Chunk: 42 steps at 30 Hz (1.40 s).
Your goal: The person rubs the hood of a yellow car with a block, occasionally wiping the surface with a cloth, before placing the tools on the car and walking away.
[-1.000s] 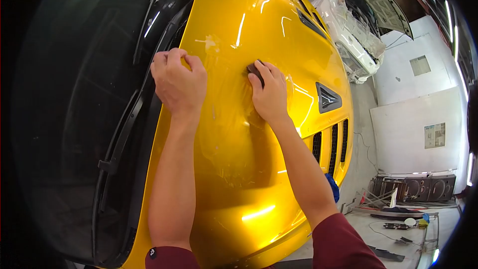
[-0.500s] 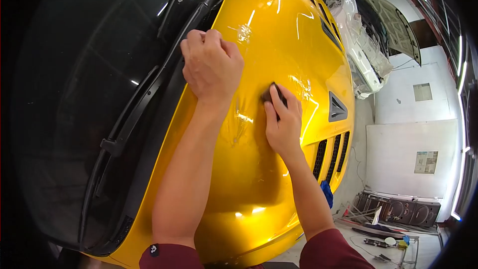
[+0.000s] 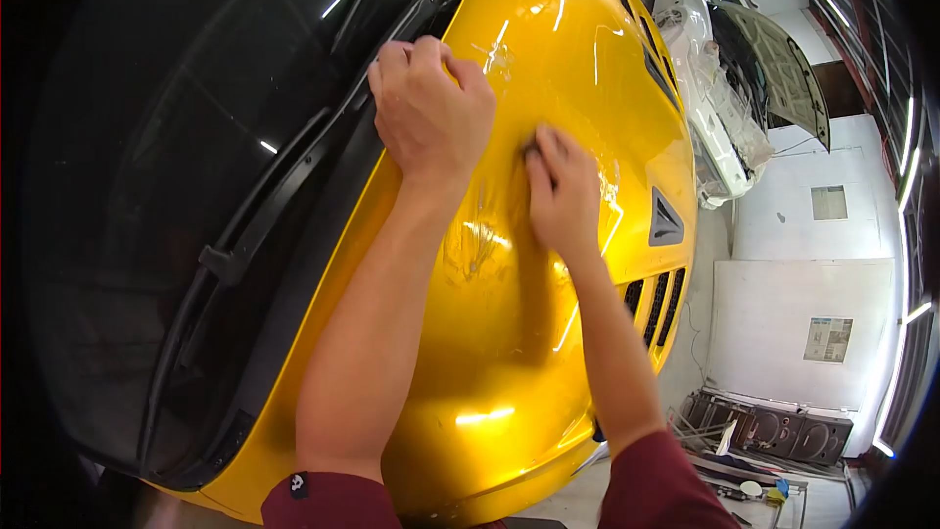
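Note:
My left hand (image 3: 431, 113) is closed in a fist at the rear edge of the car's yellow hood (image 3: 470, 333), beside the windshield. What its curled fingers grip is hidden beneath them. Wrinkles and creases (image 3: 480, 245) mark the glossy yellow skin on the hood, which looks like film, between my two forearms. My right hand (image 3: 568, 191) presses on the middle of the hood, its fingers around a small dark squeegee (image 3: 532, 149). Most of that tool is covered by the fingers, and it looks blurred.
A black wiper arm (image 3: 259, 201) lies along the dark windshield (image 3: 127, 186) on the left. Hood vents (image 3: 666, 217) are at the right. Beyond stands a white car body (image 3: 700, 78) with its panel raised. Black speaker-like boxes (image 3: 783, 431) and tools lie on the lower right.
My right hand has slid up the hood with the squeegee, to a spot nearer my left fist. The left hand stays closed at the hood edge while the whole view shifts slightly.

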Each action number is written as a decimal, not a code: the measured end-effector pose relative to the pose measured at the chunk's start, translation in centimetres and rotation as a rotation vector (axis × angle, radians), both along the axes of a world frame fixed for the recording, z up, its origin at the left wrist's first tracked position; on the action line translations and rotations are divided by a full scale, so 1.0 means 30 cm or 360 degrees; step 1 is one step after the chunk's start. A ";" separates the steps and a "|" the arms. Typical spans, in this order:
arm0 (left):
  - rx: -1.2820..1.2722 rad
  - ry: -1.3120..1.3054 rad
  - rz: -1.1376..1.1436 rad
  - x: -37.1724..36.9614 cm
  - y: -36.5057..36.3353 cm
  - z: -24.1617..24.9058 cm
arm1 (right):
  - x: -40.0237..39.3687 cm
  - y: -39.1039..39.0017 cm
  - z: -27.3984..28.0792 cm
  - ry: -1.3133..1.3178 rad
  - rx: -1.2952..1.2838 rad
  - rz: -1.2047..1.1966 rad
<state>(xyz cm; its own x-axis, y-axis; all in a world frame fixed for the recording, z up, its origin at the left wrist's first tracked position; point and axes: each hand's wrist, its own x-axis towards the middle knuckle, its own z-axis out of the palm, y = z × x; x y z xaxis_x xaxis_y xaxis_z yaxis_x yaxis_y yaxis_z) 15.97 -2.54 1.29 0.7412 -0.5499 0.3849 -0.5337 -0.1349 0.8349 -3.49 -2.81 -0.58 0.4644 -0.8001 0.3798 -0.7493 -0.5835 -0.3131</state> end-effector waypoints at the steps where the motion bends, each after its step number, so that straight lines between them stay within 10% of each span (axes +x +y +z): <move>1: -0.0020 0.0092 0.0000 0.003 0.004 -0.008 | 0.042 -0.103 0.003 0.0000 -0.0028 -0.0003; 8: -0.0157 0.0617 0.0060 0.054 -0.007 0.024 | 0.035 0.182 0.030 0.0025 -0.0079 -0.0026; 17: -0.0196 0.0751 0.0088 0.060 -0.002 0.043 | 0.174 -0.152 0.002 -0.0122 -0.0103 0.0053; 23: -0.0222 0.0685 0.0103 0.062 -0.019 0.033 | 0.064 0.218 0.037 0.0059 -0.0003 0.0087; 29: -0.0204 0.0676 0.0088 0.056 -0.006 0.028 | 0.206 -0.200 0.011 -0.0076 -0.0121 0.0110; 34: -0.0179 0.0634 0.0085 0.051 -0.008 0.026 | 0.087 0.246 0.040 0.0087 -0.0040 0.0090; 42: -0.0175 0.0681 0.0072 0.052 -0.002 0.021 | 0.225 -0.176 0.008 -0.0050 -0.0044 0.0015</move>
